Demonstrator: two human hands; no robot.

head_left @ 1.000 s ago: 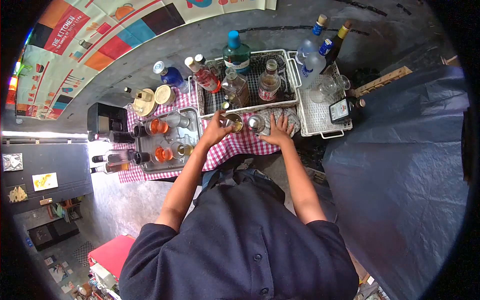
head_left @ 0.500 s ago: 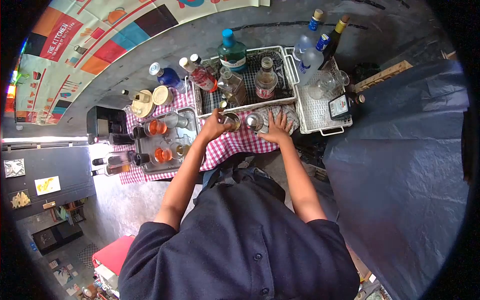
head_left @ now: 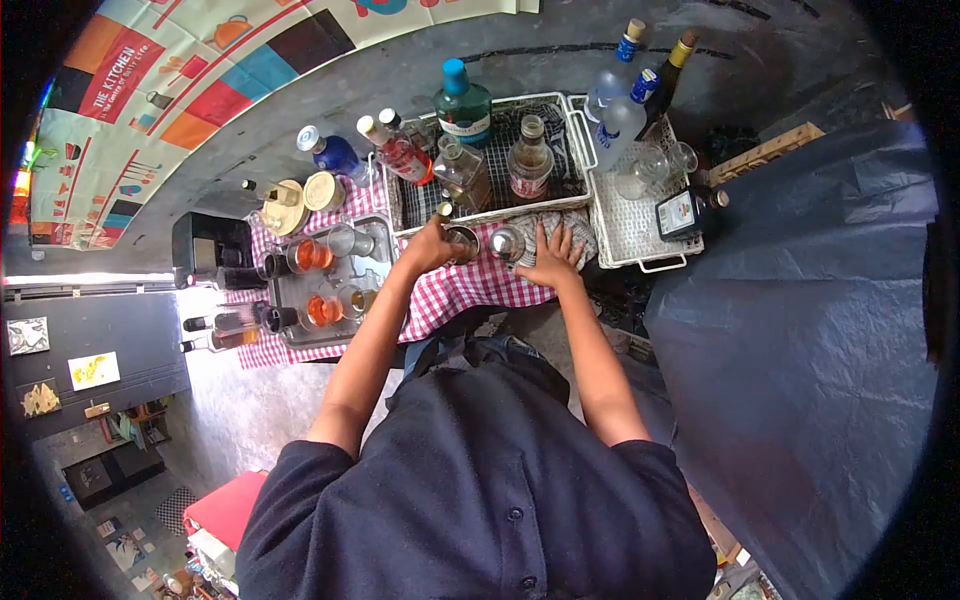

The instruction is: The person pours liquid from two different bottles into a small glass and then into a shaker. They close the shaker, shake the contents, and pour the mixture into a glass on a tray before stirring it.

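My left hand is curled round the left side of a shiny metal cup, its open mouth facing up. Just beyond those fingers stands a small gold-topped piece. To the cup's right is a rounded, polished metal shaker top. With fingers spread, my right hand lies flat on a crumpled grey patterned cloth, its thumb close to the shaker top. Under these things is a red-and-white checked tablecloth.
Behind my hands, a white-rimmed basket holds several bottles. Another white basket, with bottles and stemmed glasses, stands to the right. At left, a metal tray carries glasses, some with orange-red liquid. Further left stand dark-capped bottles.
My left hand has turned slightly, its fingers now more tucked in against the metal cup. The right hand stays spread on the cloth.
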